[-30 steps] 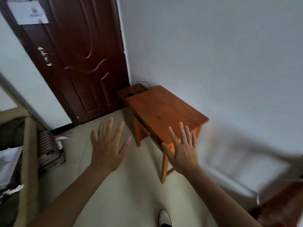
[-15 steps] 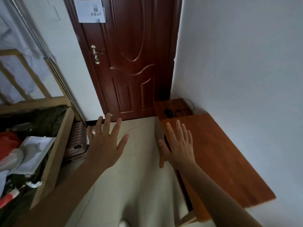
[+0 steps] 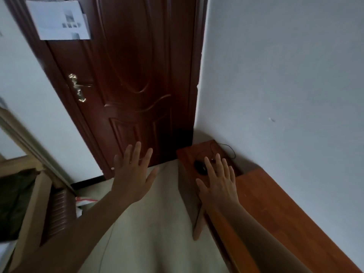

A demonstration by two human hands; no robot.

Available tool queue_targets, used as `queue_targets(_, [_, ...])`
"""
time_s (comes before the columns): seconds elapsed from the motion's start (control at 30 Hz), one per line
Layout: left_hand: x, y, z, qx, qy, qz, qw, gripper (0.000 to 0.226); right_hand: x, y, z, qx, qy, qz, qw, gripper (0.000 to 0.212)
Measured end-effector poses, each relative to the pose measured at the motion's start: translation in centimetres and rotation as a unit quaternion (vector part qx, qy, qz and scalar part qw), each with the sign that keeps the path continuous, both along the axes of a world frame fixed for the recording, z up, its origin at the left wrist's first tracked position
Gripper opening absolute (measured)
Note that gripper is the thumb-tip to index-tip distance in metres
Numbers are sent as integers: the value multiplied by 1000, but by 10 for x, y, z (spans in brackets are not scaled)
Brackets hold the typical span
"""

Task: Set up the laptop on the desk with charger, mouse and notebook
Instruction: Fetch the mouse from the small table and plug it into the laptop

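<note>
A black mouse [image 3: 200,167] with a thin black cable lies on a low dark-wood stand [image 3: 187,156] in the corner by the wall. An orange wooden desk [image 3: 275,209] runs along the right wall, its top bare. My right hand [image 3: 218,184] is spread flat in the air, fingertips just right of the mouse, holding nothing. Over the floor to the left my left hand [image 3: 134,176] is held out with fingers apart, also holding nothing. No laptop, charger or notebook shows.
A dark red door [image 3: 134,79] with a brass handle and a taped paper sheet stands ahead. At the left are a wooden frame [image 3: 29,203] and a ribbed suitcase [image 3: 59,211]. Pale floor lies between them and the desk.
The view has swung left and moved closer to the door corner. Both open hands have advanced, and my right hand now reaches the stand beside the mouse.
</note>
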State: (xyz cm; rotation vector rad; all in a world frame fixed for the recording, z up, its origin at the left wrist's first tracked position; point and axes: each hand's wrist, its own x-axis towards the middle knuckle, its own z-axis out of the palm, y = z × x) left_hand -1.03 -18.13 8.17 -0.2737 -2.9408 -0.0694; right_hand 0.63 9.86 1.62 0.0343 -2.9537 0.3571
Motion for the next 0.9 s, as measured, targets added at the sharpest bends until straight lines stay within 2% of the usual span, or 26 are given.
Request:
queue_targets(0.2, [-119, 34, -30, -14, -68, -53, 996, 75, -69, 26, -30, -11, -41, -82, 996, 76])
queue_targets(0.5, [-276, 85, -53, -24, -105, -100, 989, 77, -205, 75, -61, -35, -126, -156, 979, 76])
queue_targets(0.6, [-325, 100, -56, -65, -112, -150, 980, 75, -244, 85, -66, -50, -147, -172, 973, 76])
queue_targets(0.77, [-381, 123, -92, -75, -188, -172, 964, 75, -263, 91, -86, -68, -180, -216, 957, 77])
queue_targets(0.9, [-436, 152, -129, -116, -234, -246, 934, 77, -273, 98, -110, -78, -229, -282, 928, 80])
